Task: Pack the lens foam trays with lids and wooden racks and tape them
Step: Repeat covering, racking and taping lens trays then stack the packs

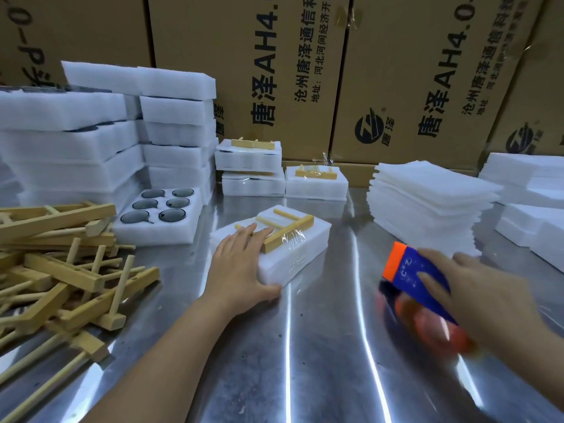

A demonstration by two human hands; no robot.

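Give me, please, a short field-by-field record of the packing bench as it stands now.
left hand: rests flat on the taped pack, thumb against its front side
right hand: grips the tape dispenser, blurred
pack top: one wooden rack, clear tape across its bar
open tray: six lenses, no lid
finished packs: three, by the cartons
loose racks: piled at left

A white foam pack (293, 257) topped by a wooden rack (288, 233) is pressed by the left hand (241, 267); right of it, a blurred blue-and-orange tape dispenser (409, 270) is gripped by the right hand (488, 300).
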